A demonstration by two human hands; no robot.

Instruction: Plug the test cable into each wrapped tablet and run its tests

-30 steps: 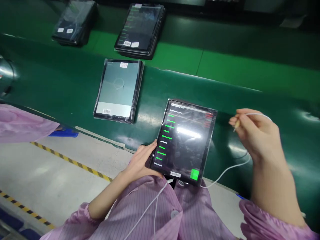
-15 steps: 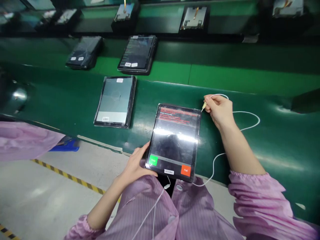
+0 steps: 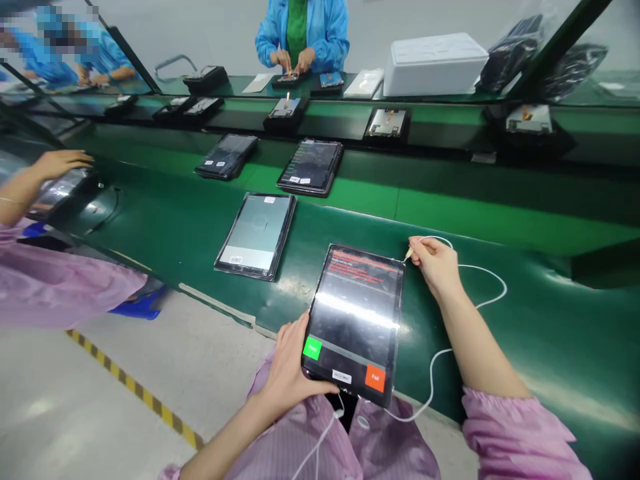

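Observation:
A tablet with a lit dark screen, red text, a green box and an orange "Fail" box overhangs the bench's near edge. My left hand grips its lower left corner, the thumb along the bottom edge. At the tablet's upper right corner, my right hand pinches a small yellowish plug on a thin white cable. The plug's tip meets the corner; how far in it sits, I cannot tell. Another tablet with a pale screen lies to the left.
Two more tablets lie on the green belt beyond the bench. Opened units stand in a row behind. A co-worker's hand is at left; another person in blue works opposite, near a white foam box.
The view has tilted up, bringing the people opposite and a co-worker's hand into sight. My left thumb has slid further along the tablet's bottom edge. My right hand keeps the plug at the corner.

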